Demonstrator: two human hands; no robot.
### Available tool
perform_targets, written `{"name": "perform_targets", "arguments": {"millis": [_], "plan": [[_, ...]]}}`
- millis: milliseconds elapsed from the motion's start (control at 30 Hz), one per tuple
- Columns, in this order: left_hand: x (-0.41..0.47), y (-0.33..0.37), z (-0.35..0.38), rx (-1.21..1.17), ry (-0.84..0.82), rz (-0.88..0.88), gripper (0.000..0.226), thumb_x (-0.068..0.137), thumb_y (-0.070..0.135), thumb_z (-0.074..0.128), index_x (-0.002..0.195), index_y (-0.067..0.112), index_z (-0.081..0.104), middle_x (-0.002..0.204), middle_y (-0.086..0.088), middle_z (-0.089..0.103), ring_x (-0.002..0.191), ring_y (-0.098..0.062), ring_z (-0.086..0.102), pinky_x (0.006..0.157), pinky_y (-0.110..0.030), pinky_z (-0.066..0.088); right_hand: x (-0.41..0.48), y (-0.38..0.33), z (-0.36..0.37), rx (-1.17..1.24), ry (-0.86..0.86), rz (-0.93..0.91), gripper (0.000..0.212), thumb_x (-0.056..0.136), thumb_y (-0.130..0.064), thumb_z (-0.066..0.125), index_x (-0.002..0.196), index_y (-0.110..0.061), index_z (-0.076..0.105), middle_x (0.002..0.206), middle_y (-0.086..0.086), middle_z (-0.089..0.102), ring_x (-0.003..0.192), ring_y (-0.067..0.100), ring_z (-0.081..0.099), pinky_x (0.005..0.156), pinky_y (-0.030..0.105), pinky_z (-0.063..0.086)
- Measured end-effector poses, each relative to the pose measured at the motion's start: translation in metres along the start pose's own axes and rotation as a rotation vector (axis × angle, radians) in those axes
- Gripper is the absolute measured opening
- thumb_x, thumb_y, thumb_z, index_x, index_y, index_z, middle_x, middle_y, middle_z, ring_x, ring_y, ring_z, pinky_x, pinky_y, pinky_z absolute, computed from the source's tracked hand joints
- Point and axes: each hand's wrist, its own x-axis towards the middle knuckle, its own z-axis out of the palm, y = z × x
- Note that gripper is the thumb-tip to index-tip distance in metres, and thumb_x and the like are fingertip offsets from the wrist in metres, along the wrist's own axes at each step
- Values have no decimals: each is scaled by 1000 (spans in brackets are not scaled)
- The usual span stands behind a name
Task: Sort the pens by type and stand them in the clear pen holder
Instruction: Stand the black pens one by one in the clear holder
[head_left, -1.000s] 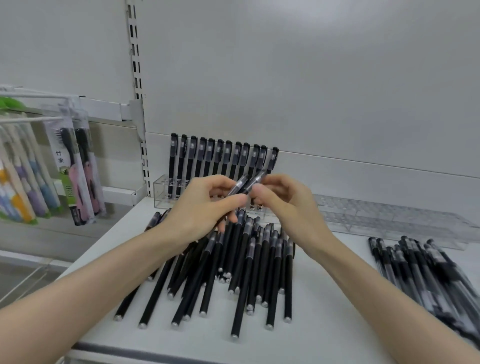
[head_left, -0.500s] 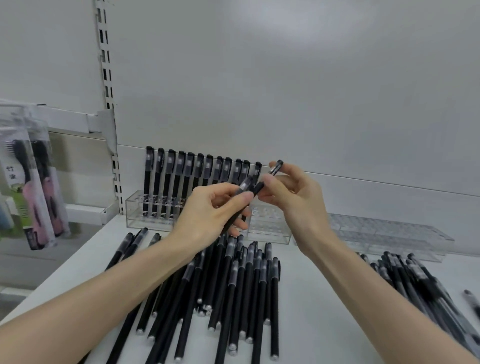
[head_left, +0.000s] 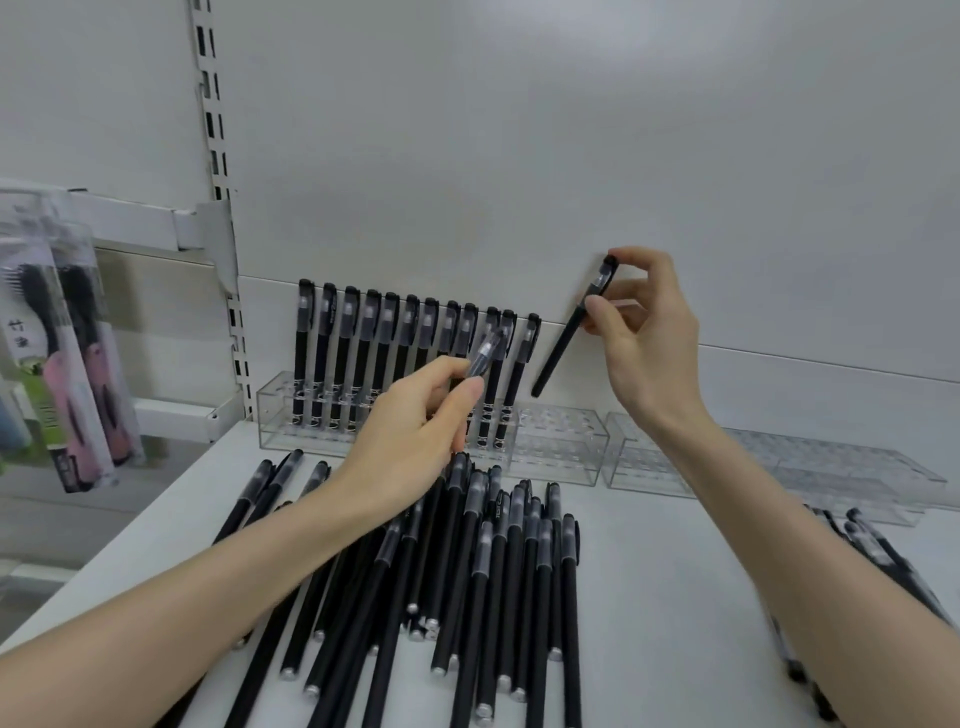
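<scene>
Matte loose black pens (head_left: 483, 571) with silvery end plugs lie fanned across the smooth white shelf (head_left: 675, 597) at lower centre; a darker heap of pens (head_left: 883, 561) sits at the lower right edge. Above the fan, the left hand (head_left: 410, 431) grips a capped pen (head_left: 483, 358), its translucent cap poking out past the curled fingers. To the upper right, well apart, the right hand (head_left: 644, 332) pinches a second pen (head_left: 563, 343) near its cap, the barrel slanting down and left, its tip in the air just above the clear pen holder (head_left: 561, 441). This boxy acrylic block's left part carries a row of standing pens (head_left: 405, 338). Blister-packed brushes (head_left: 78, 364) hang at far left.
</scene>
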Motion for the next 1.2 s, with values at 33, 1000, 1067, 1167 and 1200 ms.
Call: {"name": "perform_targets", "arguments": {"millis": [33, 1000, 1067, 1167, 1200], "plan": [[0, -2, 1, 5, 5, 0, 17, 98, 30, 44, 106, 28, 59, 54, 7, 48, 48, -7, 40, 47, -19, 35, -1, 1, 2, -2, -11, -13, 33, 89, -2, 57, 114, -23, 50, 86, -6, 59, 82, 26, 65, 82, 42, 54], [-4, 4, 5, -214, 11, -128, 20, 100, 21, 41, 103, 16, 60, 57, 3, 55, 43, -9, 34, 39, -17, 28, -6, 12, 8, -109, -219, 16, 31, 88, -1, 61, 104, -28, 56, 73, 4, 68, 72, 19, 68, 77, 44, 56], [-5, 5, 5, -206, 8, -124, 20, 100, 23, 40, 105, 20, 60, 59, -1, 54, 40, -7, 32, 37, -15, 26, -6, 11, 9, -114, -236, 27, 30, 88, -1, 61, 104, -26, 57, 73, 5, 68, 72, 21, 68, 78, 45, 56], [-4, 4, 4, -193, 19, -124, 22, 101, 22, 39, 106, 20, 60, 61, -1, 52, 37, -3, 32, 37, -10, 26, -9, 12, 10, -138, -247, 39, 31, 88, -2, 62, 102, -29, 57, 72, 4, 69, 70, 20, 68, 78, 46, 55], [-4, 4, 4, -198, 18, -131, 22, 101, 21, 38, 107, 19, 60, 61, -1, 52, 38, -2, 32, 37, -9, 27, -11, 13, 10, -151, -248, 43, 30, 88, -3, 62, 103, -29, 58, 72, 3, 69, 69, 19, 67, 78, 46, 55]]}}
